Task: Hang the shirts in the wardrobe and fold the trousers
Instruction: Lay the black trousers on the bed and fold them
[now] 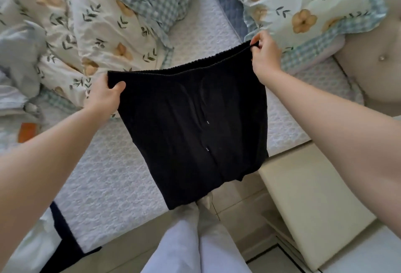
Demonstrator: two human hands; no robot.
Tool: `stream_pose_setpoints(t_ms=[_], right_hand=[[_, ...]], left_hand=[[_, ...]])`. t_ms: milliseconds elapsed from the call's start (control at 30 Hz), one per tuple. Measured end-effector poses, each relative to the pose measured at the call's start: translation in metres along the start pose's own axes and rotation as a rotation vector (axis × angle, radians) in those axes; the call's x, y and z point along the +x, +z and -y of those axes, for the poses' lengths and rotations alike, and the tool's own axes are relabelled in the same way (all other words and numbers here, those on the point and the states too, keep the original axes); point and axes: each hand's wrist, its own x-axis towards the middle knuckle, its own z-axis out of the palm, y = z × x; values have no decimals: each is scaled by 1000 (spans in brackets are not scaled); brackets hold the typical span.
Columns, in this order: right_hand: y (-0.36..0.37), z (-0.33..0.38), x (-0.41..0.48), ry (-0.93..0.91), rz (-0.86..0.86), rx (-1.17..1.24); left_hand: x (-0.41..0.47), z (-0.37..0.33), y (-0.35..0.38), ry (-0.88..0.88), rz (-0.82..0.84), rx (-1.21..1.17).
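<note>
With left hand (104,97) and right hand (263,55), grips opposite waistband corners of black trousers (191,131), fingers curled round the fabric. Holds them spread in the air over the near edge of a white mattress (108,175). Beyond, a bare strip between floral duvet (104,34) and pillow (303,8).

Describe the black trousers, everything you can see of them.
The trousers are black, of soft, finely ribbed-looking cloth, with a gathered elastic waistband and a dark drawstring with pale tips down the front. They are held up in the air, spread wide at the waistband, hanging over the edge of the bed. The left hand grips one waistband corner and the right hand pinches the other.
</note>
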Motion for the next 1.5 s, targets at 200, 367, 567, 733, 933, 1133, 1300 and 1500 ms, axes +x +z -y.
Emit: stream_pose_setpoints(t_ms=[200, 367, 567, 733, 933, 1133, 1300, 1500], right_hand=[[61, 22, 56, -86, -30, -27], [112, 59, 115, -146, -39, -25], [156, 120, 199, -176, -114, 51], [198, 141, 250, -215, -88, 48], [254, 117, 285, -177, -26, 33], [297, 86, 299, -90, 68, 160], [296, 58, 308, 89, 164, 187], [279, 37, 294, 82, 448, 93]], left_hand=[[54, 19, -3, 36, -99, -44], [125, 16, -19, 43, -246, -89], [221, -16, -60, 119, -387, -84], [273, -10, -72, 98, -405, -41], [311, 9, -36, 40, -429, -80], [336, 34, -12, 34, -478, -113], [339, 38, -11, 44, -468, -115], [335, 45, -17, -46, -457, -238]])
